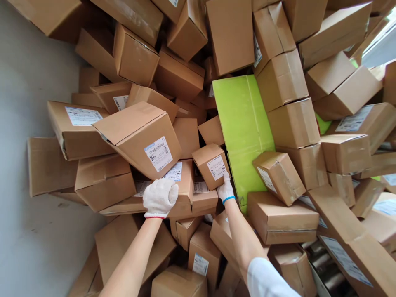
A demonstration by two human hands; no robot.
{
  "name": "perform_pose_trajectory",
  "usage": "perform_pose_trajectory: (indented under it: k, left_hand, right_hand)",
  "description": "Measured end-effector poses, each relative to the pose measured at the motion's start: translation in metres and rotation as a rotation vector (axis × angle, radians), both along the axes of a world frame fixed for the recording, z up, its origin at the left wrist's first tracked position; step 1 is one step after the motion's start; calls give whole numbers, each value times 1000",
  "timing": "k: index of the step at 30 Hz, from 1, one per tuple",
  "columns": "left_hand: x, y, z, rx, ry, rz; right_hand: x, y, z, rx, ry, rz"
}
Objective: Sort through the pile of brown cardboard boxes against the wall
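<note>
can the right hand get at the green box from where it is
Probably yes. The right hand rests on the small labelled box, right beside the green box. The green box's near left edge looks bare there, though cardboard boxes overlap its lower right corner.
</note>
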State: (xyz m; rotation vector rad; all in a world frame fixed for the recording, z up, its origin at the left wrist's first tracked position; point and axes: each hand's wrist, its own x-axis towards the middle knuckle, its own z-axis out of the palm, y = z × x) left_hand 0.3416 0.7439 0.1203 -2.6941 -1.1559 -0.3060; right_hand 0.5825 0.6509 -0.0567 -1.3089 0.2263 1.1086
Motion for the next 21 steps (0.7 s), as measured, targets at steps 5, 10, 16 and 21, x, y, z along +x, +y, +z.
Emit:
perform_pose_trajectory:
  k: [5, 10, 16, 21]
  left_hand:
    - [-1, 0, -1, -2, 36, 15]
    - [0, -1, 0, -5, 69, 26]
    - [1, 0, 0, 9, 67, 23]
    - [4, 2, 2, -58, 134, 85]
  right_hand:
    - [0, -6, -33, -125, 134, -170]
    - [-2, -28, -29, -65, 143, -148]
    - [10, -3, -18, -18, 38, -118]
    - [13, 5, -23, -204, -210, -102]
